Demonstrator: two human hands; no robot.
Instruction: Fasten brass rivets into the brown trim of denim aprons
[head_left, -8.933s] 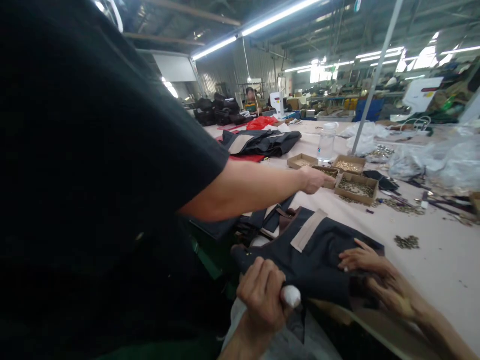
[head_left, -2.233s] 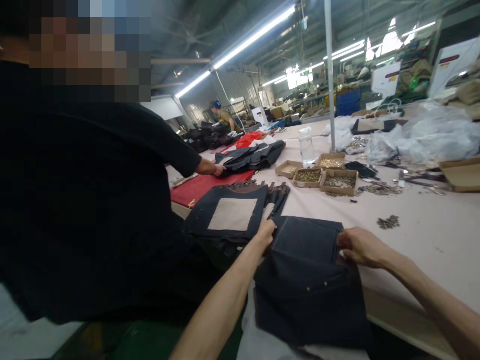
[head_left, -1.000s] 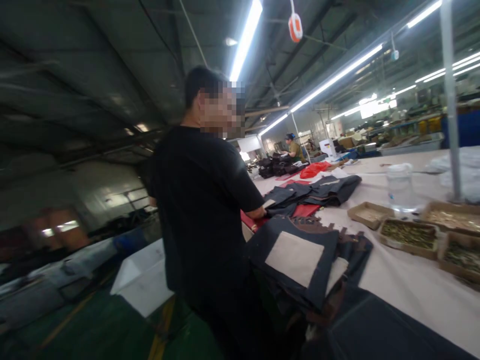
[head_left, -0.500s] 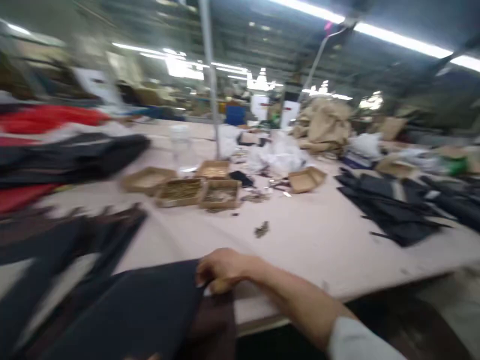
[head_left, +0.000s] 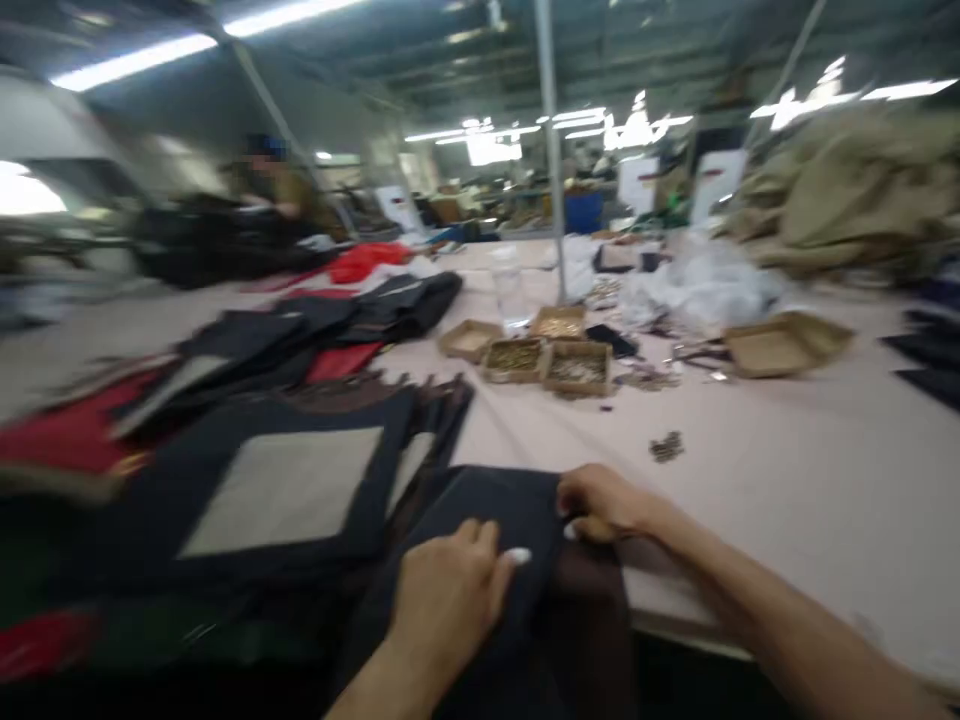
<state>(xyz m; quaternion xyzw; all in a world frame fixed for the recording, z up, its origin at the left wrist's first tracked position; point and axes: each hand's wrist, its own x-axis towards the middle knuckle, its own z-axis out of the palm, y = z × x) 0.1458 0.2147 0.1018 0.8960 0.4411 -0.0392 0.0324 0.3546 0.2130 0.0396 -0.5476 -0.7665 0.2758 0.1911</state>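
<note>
A dark navy fabric piece (head_left: 487, 495) with a brown part (head_left: 589, 610) beneath it lies over the near table edge. At its upper right corner, my right hand (head_left: 604, 503) pinches the cloth between thumb and fingers. My left hand (head_left: 450, 585) is closed with curled fingers on the middle of the same cloth; its grip is partly hidden. Something white shows at each thumb tip. Left of my hands lies a stack of dark pieces (head_left: 247, 420), with a pale rectangle on top.
Small boxes of metal parts (head_left: 576, 368) stand mid-table, near a clear jar (head_left: 508, 290) and a pole (head_left: 553, 150). Loose metal bits (head_left: 666, 447) lie beyond my right hand. Farther right are an open carton (head_left: 784, 345) and white plastic bags (head_left: 705, 285). A person (head_left: 274, 190) is at the far left.
The view has swung left. My left hand, almost wholly out of view before, now rests on the dark cloth. My right hand still pinches the same corner.
</note>
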